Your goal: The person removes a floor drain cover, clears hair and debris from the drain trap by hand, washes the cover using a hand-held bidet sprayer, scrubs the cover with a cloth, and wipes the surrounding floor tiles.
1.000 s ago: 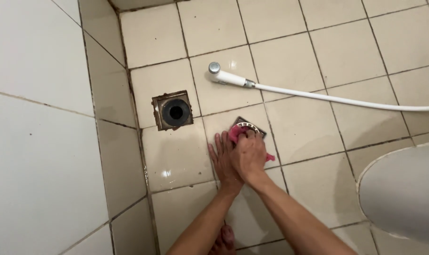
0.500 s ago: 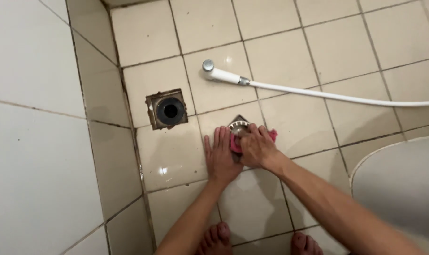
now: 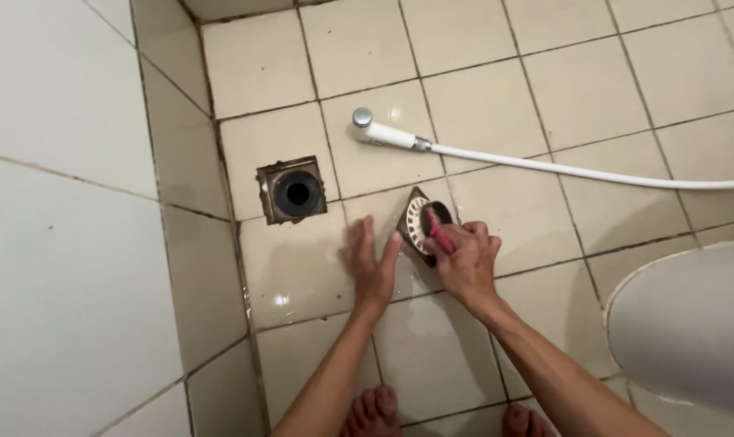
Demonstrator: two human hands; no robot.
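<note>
The drain cover lies lifted out on the wet floor tiles, apparently mid-scrub, under the right hand, whose fingers are pinching a pink brush against it. Just left of that grip the left hand rests flat, fingers spread, touching the cover's edge. Farther left the drain hole stands uncovered; beyond the grip lies a white spray hose.

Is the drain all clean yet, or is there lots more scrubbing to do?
Done: the drain cover is off and lies on the wet floor, leaving the drain hole open. In hand: the right hand rubs a pink brush on the cover while the left hand steadies it. Left: the cover looks dark, and it is not back on the hole.
</note>
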